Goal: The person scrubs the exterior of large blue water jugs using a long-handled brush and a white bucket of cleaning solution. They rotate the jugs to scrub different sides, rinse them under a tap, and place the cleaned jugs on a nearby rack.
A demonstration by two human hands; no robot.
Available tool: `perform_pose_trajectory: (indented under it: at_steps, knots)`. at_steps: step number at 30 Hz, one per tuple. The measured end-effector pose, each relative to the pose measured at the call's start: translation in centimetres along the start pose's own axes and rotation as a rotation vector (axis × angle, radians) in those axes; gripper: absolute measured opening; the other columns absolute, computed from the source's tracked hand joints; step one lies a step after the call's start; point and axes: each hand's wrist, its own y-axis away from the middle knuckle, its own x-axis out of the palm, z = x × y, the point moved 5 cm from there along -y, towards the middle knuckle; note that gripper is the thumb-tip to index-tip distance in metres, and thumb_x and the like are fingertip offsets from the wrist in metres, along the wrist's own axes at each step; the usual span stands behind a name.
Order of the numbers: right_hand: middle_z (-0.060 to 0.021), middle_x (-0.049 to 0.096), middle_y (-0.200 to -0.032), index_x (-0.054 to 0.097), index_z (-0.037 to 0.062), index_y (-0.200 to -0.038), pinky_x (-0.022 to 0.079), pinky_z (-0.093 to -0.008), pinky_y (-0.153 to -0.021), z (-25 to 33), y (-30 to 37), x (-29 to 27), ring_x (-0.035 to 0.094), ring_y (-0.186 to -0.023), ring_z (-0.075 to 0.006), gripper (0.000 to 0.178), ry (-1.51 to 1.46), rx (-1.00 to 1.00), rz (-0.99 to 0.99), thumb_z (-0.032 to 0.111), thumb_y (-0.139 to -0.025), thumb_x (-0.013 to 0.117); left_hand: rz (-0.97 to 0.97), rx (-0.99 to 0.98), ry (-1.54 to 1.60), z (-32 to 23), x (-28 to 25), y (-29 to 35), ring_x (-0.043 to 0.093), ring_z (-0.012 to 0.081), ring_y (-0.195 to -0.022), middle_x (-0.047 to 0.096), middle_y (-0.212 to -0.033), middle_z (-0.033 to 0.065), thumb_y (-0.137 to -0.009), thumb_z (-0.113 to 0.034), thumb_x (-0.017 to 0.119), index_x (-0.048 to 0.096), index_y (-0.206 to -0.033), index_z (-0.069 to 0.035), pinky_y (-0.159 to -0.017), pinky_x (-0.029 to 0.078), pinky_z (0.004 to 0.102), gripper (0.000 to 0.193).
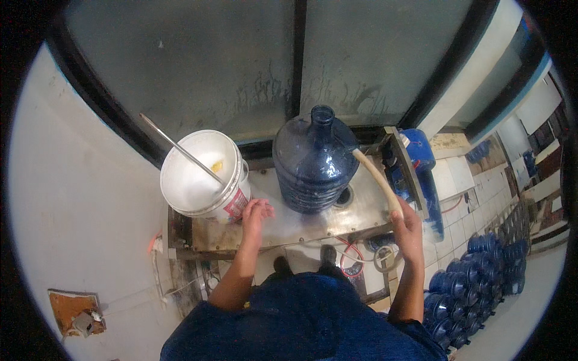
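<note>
A blue translucent water jug (313,165) stands upright on the metal work surface in front of me, its neck uncovered and its side wet. My right hand (407,228) is closed around a cream-coloured hose (376,175), which slants up to the left. The hose's far end is at the jug's right shoulder; whether it touches cannot be made out. Just right of a white bucket (198,207), my left hand (256,218) has its fingers loosely bent and apart, with nothing visible in them. A metal rod (174,143) leans out of the bucket, beside a small yellow piece (217,165).
The metal work surface (271,231) has a raised frame and a round drain fitting (345,197). A blue container (430,198) stands beyond its right side. Coiled hoses (352,260) lie on the floor below. Several blue jugs (460,289) are stacked at the lower right.
</note>
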Motion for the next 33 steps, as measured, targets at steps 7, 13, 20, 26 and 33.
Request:
perform_pose_trajectory:
  at_steps: [7, 13, 20, 26, 33]
  knots:
    - [-0.0027, 0.064, -0.109, 0.059, -0.0017, -0.136, 0.044, -0.026, -0.086, 0.6, -2.2, -0.9, 0.055, -0.097, -0.0116, 0.047, -0.008, 0.033, 0.109, 0.029, -0.101, 0.061, -0.017, 0.3, -0.165, -5.6, 4.4, 2.0, 0.062, 0.0134, -0.084, 0.066, -0.091, 0.0051, -0.1, -0.019, 0.061, 0.063, -0.108, -0.002, -0.081, 0.049, 0.0294, 0.018]
    - [0.0009, 0.061, -0.098, 0.058, 0.0018, -0.139, 0.04, -0.0231, -0.072, 4.1, -4.0, -0.4, 0.048, -0.081, -0.0069, 0.042, -0.085, -0.136, 0.185, 0.02, -0.102, 0.061, 0.044, 0.594, -0.388, -11.3, 11.0, -0.8, 0.063, 0.0186, -0.105, 0.066, -0.11, 0.0068, -0.093, -0.022, 0.073, 0.061, -0.117, -0.004, -0.096, 0.048, 0.0339, 0.032]
    - [-0.0138, 0.067, -0.125, 0.058, -0.0008, -0.138, 0.044, -0.0315, -0.101, 5.4, -6.5, -0.5, 0.059, -0.114, -0.0164, 0.04, -0.087, -0.193, 0.229, 0.019, -0.103, 0.059, 0.279, 0.78, -0.766, -16.7, 20.8, -8.5, 0.059, 0.025, -0.124, 0.063, -0.133, 0.0142, -0.077, -0.028, 0.087, 0.051, -0.137, -0.007, -0.107, 0.043, 0.0385, 0.073]
    - [-0.0141, 0.068, -0.125, 0.058, 0.001, -0.139, 0.045, -0.0319, -0.101, 6.6, -7.4, -0.1, 0.059, -0.115, -0.0172, 0.041, -0.092, -0.209, 0.282, 0.019, -0.102, 0.06, 0.586, 0.485, -0.488, -16.0, 24.5, -12.8, 0.065, 0.0212, -0.113, 0.07, -0.119, 0.0146, -0.069, -0.027, 0.093, 0.066, -0.113, -0.005, -0.097, 0.051, 0.034, 0.056]
    - [-0.0012, 0.06, -0.103, 0.06, 0.0032, -0.138, 0.041, -0.025, -0.076, 5.8, -9.1, 1.1, 0.049, -0.087, -0.0087, 0.042, -0.125, -0.266, 0.307, 0.022, -0.101, 0.062, -0.168, 0.745, -0.802, -15.9, 23.5, -10.0, 0.07, 0.0247, -0.096, 0.072, -0.098, 0.0141, -0.07, -0.024, 0.092, 0.069, -0.1, -0.006, -0.084, 0.053, 0.0368, 0.042]
